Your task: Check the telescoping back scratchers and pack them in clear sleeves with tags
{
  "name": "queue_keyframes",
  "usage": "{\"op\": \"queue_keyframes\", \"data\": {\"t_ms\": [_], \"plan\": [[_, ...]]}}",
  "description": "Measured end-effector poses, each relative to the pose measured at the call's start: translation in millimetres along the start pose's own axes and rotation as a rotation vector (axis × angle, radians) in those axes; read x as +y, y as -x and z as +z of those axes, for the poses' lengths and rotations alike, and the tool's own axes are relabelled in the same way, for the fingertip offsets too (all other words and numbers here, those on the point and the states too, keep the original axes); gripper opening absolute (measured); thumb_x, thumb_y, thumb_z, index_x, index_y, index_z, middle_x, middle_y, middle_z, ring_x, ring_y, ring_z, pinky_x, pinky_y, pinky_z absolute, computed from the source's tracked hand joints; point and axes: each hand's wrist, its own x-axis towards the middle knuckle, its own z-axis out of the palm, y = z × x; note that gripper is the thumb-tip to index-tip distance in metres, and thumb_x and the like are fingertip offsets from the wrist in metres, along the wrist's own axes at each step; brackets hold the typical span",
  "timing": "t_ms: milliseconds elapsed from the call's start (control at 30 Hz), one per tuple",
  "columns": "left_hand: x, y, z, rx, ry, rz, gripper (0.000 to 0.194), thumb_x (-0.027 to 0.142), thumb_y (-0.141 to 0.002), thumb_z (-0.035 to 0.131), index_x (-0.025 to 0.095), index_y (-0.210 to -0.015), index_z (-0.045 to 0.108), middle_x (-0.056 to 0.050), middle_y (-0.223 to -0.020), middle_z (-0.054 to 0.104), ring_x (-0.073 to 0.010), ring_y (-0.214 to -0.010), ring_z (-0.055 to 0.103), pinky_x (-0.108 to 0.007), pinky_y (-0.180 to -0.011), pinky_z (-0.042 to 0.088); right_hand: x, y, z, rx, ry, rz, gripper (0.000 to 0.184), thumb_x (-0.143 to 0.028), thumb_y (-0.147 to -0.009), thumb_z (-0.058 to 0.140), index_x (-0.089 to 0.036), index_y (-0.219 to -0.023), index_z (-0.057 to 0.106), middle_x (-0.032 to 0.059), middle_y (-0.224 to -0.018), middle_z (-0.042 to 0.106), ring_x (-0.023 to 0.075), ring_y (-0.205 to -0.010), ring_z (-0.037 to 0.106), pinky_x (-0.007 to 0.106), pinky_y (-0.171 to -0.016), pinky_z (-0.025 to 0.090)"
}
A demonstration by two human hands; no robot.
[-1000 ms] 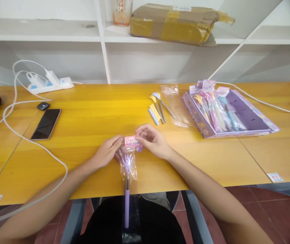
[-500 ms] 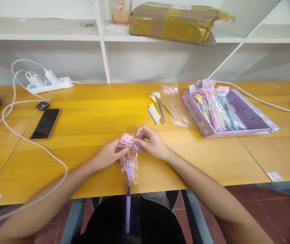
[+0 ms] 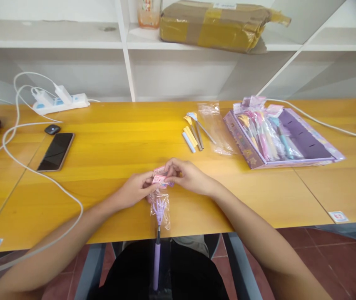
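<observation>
Left hand [image 3: 136, 188] and right hand [image 3: 190, 177] working close together above desk [image 3: 112, 137], both pinching pink card [image 3: 159, 180] at top of clear bag [image 3: 166, 223]. Purple hand-headed stick [image 3: 159, 211] lying inside bag, handle [image 3: 156, 266] extending past desk's near edge. Purple tray [image 3: 304, 135] holding bagged sticks [image 3: 262, 139] farther right.

White shelving [image 3: 126, 62] behind yellow wooden table [image 3: 118, 141]; reddish floor tiles [image 3: 346, 268] below.

Purple scratcher [image 3: 158, 246] in clear bag [image 3: 167, 221], claw end toward pink card [image 3: 159, 179], handle end opposite.
</observation>
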Motion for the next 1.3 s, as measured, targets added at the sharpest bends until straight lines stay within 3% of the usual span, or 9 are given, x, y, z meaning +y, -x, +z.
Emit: {"op": "queue_keyframes", "data": {"t_ms": [200,333,400,533,767,967,1133,1300], "plan": [[0.9,0.2,-0.3,0.018,0.007,-0.008,0.044,0.046,-0.103,0.065,0.019,-0.137,0.063,-0.005,-0.088,0.079,-0.0180,-0.062,0.075,-0.029,-0.061,0.062,-8.2,0.8,-5.7,0.085,0.158,-0.064,0.025,-0.041,-0.100,0.070,-0.021,-0.115,0.068,0.0034,-0.097,0.071,0.0152,-0.074,0.061,0.029,-0.069,0.050],[0.1,0.2,0.4,0.020,0.011,-0.017,0.042,0.045,-0.103,0.065,0.019,-0.135,0.061,-0.004,-0.085,0.077,-0.0182,-0.062,0.075,-0.029,-0.061,0.062,-3.7,-0.7,-4.0,0.023,0.064,-0.018,0.027,-0.045,-0.104,0.061,-0.020,-0.107,0.071,0.0029,-0.089,0.073,0.0148,-0.070,0.062,0.029,-0.067,0.052],[-0.3,1.0,0.6,0.015,0.040,-0.010,0.046,0.045,-0.102,0.067,0.021,-0.139,0.057,-0.005,-0.090,0.077,-0.0182,-0.065,0.075,-0.029,-0.061,0.061,1.0,-2.1,-1.3,0.023,0.029,-0.005,0.028,-0.047,-0.102,0.064,-0.019,-0.103,0.071,0.0014,-0.082,0.072,0.0146,-0.067,0.063,0.028,-0.066,0.052],[2.1,4.2,0.6,0.011,0.113,0.026,0.072,0.042,-0.096,0.076,0.030,-0.155,0.035,-0.010,-0.117,0.077,-0.0203,-0.082,0.078,-0.030,-0.068,0.062,6.7,-4.1,1.9,0.033,-0.008,0.012,0.031,-0.049,-0.101,0.066,-0.019,-0.098,0.069,0.0004,-0.076,0.070,0.0147,-0.065,0.065,0.028,-0.064,0.052],[9.1,7.0,-0.6,-0.045,0.054,0.014,0.061,0.039,-0.092,0.080,0.026,-0.143,0.048,-0.013,-0.124,0.074,-0.0252,-0.102,0.077,-0.032,-0.076,0.060,4.6,-2.7,2.2,0.058,-0.025,0.055,0.035,-0.053,-0.099,0.068,-0.018,-0.100,0.071,0.0041,-0.088,0.076,0.0152,-0.070,0.068,0.030,-0.069,0.058],[9.5,6.4,-1.4,-0.039,-0.052,0.056,0.047,0.040,-0.088,0.082,0.024,-0.129,0.064,-0.007,-0.102,0.076,-0.0221,-0.087,0.074,-0.030,-0.070,0.057,4.2,-2.8,1.7,0.088,0.006,0.050,0.034,-0.053,-0.098,0.069,-0.019,-0.097,0.070,0.0033,-0.082,0.073,0.0167,-0.070,0.067,0.031,-0.068,0.057],[11.8,6.4,-0.6,-0.029,-0.024,0.039,0.063,0.039,-0.090,0.082,0.026,-0.144,0.053,-0.011,-0.119,0.076,-0.0239,-0.098,0.077,-0.031,-0.076,0.059,4.7,-3.1,0.9,0.107,0.034,0.037,0.031,-0.050,-0.098,0.068,-0.019,-0.096,0.070,0.0044,-0.086,0.074,0.0169,-0.072,0.067,0.031,-0.070,0.056],[7.6,5.6,-0.4,-0.042,-0.006,0.021,0.054,0.039,-0.092,0.081,0.025,-0.137,0.055,-0.012,-0.122,0.076,-0.0241,-0.102,0.077,-0.034,-0.081,0.060,3.4,-2.4,1.2,0.118,0.041,0.039,0.031,-0.050,-0.098,0.067,-0.020,-0.097,0.070,0.0060,-0.089,0.075,0.0185,-0.075,0.067,0.033,-0.072,0.057]]}}
